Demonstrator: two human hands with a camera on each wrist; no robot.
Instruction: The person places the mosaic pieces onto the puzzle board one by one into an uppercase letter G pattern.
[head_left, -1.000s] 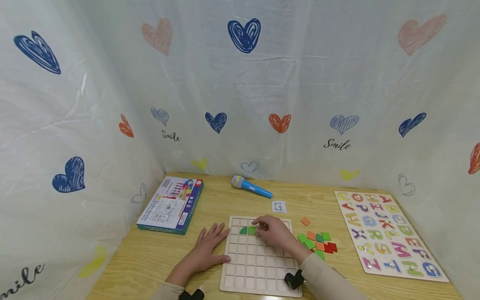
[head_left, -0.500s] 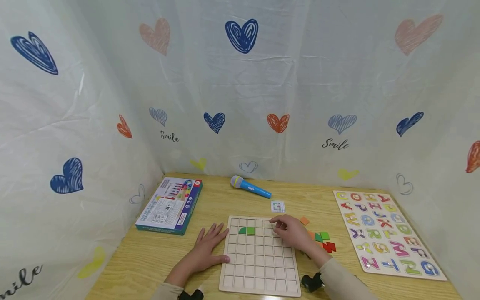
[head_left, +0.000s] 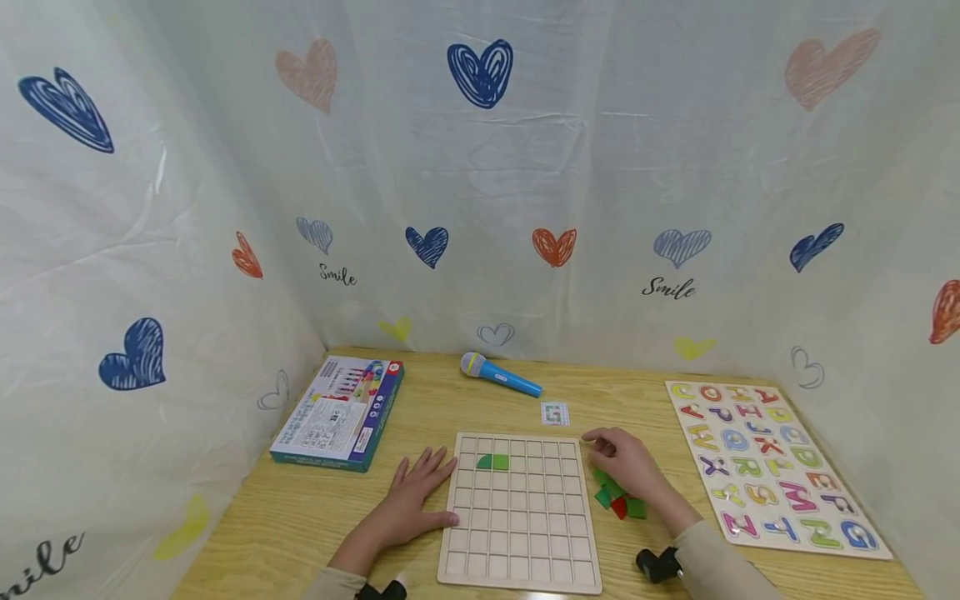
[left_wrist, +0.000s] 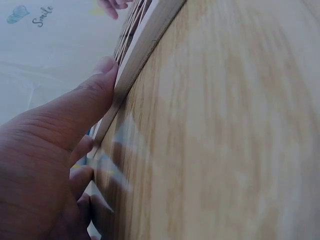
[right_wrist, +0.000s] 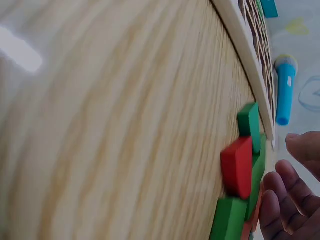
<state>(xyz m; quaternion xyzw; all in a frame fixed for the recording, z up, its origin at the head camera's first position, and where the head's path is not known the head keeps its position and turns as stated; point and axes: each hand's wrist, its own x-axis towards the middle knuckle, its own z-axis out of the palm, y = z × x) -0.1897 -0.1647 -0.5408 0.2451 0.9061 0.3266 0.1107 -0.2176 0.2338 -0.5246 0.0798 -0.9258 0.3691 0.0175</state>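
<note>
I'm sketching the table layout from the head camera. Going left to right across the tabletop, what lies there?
Game box → left hand → grid board → right hand over the loose tiles → alphabet puzzle.

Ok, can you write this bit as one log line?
left hand: flat, touching grid board | right hand: over loose tiles, grip unclear | board: two green tiles
</note>
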